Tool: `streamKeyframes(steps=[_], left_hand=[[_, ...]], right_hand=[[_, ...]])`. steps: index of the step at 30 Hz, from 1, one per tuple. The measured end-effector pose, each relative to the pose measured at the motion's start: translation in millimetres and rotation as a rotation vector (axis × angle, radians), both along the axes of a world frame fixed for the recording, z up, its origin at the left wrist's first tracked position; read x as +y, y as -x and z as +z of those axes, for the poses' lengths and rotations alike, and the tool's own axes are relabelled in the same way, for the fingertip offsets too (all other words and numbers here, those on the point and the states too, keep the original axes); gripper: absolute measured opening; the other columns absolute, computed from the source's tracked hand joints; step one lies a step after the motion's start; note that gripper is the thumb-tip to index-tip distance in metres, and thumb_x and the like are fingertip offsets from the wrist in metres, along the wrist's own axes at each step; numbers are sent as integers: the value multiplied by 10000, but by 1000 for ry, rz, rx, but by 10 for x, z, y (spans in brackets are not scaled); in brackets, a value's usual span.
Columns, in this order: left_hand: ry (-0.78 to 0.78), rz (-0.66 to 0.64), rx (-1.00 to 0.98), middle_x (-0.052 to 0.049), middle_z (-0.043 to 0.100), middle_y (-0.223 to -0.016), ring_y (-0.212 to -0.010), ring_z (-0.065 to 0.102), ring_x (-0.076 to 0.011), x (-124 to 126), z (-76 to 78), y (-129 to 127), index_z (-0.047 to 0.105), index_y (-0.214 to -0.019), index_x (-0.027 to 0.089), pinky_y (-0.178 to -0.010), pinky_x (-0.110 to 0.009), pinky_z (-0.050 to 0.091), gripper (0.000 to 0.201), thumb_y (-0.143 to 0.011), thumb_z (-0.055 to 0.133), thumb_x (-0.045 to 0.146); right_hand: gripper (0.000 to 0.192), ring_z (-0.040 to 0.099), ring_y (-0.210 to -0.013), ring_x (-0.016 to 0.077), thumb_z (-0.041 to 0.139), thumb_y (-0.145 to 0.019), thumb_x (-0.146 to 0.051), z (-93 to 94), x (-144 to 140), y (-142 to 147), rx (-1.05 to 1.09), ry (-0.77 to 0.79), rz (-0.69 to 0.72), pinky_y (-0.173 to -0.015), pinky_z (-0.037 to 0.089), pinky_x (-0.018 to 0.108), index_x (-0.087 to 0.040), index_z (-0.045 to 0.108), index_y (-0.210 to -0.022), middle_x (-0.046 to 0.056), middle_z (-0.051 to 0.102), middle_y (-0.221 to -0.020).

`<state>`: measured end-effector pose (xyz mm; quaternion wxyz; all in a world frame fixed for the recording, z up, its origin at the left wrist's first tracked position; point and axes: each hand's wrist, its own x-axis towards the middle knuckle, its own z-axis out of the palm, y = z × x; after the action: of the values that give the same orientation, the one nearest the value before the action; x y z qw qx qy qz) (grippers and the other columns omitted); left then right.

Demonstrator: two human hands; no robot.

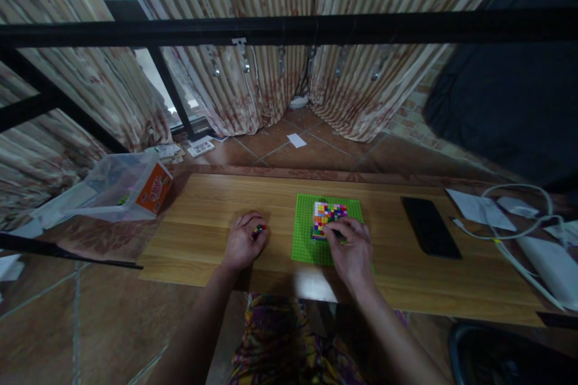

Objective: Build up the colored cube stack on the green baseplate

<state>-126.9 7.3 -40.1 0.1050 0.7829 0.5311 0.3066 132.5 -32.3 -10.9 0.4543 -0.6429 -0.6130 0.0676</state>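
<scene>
Clear plastic tub (115,189) holds an orange box (154,190).

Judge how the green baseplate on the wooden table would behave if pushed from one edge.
The green baseplate lies flat and thin, so it would probably slide, not tip. It looks like stiff plastic, unlikely to flop. The brick block on it and the right hand pressing there would likely resist sliding.

Dim, soft (window daylight behind), edges warped
</scene>
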Motion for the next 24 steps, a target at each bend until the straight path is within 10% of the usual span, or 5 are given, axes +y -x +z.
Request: streamKeyframes(steps=[24], left_hand=[[9,-32,-25,-60,642,-1127,-1132,545,-224,-58,13,9,620,-1022,220,-1000,-397,417,244,-784,578,182]], right_hand=[[205,549,-876,206,525,-923,-316,32,-119,221,-211,-65,130,-827,398,349,-233,710,-889,44,659,-924]])
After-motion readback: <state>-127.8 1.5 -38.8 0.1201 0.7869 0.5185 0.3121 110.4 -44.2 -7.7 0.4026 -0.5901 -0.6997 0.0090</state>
